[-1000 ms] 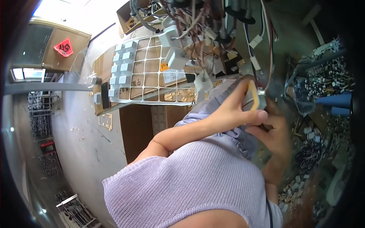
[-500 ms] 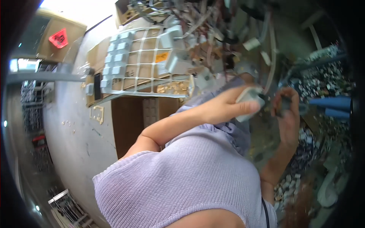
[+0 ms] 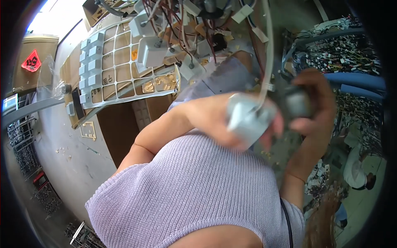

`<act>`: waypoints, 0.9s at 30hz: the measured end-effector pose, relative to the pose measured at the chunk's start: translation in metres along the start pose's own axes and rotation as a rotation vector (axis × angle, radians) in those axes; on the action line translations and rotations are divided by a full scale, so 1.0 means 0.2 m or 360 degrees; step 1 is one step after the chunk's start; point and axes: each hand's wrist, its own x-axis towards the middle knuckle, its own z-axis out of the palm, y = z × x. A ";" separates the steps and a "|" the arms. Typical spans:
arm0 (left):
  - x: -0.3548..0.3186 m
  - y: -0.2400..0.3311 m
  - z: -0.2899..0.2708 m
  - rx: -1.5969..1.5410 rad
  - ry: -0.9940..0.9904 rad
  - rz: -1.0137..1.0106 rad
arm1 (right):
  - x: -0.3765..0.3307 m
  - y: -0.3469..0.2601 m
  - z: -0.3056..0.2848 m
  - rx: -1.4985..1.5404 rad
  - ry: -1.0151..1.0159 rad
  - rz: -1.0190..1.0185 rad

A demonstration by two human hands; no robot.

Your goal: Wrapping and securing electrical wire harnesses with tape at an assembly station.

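My left hand [image 3: 209,120] grips a pale plastic box-shaped housing [image 3: 245,124] in front of my chest. A light cable [image 3: 268,45] runs up from this housing. To its right, my right hand [image 3: 324,99] is curled around a grey, rounded piece [image 3: 298,103], blurred by motion, so its kind is unclear. The two held things are apart. Beyond my hands hang more white housings [image 3: 149,51] on brown and grey wires.
On the left, a white grid rack [image 3: 120,45] carries several small pale boxes [image 3: 94,65] over cardboard. An open cardboard box [image 3: 118,128] stands under it. Heaps of wires and connectors [image 3: 337,51] lie at the right, beside blue tubes [image 3: 355,80]. Another person [image 3: 357,169] is at far right.
The pale housing has turned over in my left hand and come closer to me. My right hand has risen, with the grey piece still in it. The surroundings have shifted leftward in view.
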 end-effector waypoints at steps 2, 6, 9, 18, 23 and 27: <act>0.11 -0.08 0.06 -0.0697 -0.1376 0.0842 | -0.04 -0.01 -0.17 0.0296 0.0113 -0.0146; 0.15 -0.01 0.07 0.0054 -0.0129 0.0497 | -0.13 0.07 -0.26 0.0070 0.0599 0.0151; 0.20 -0.08 0.06 0.1024 0.0847 0.0527 | -0.11 0.01 -0.15 0.0141 0.0351 0.0017; 0.16 -0.05 0.07 0.1576 0.1218 0.0337 | -0.04 -0.05 -0.01 -0.0458 -0.0025 -0.0008; 0.16 -0.04 0.08 0.1593 0.1169 0.0417 | 0.02 -0.13 -0.05 -0.0740 -0.0487 -0.0193; 0.16 -0.05 0.07 0.1604 0.1190 0.0440 | 0.03 -0.10 -0.07 -0.0690 -0.0523 -0.0209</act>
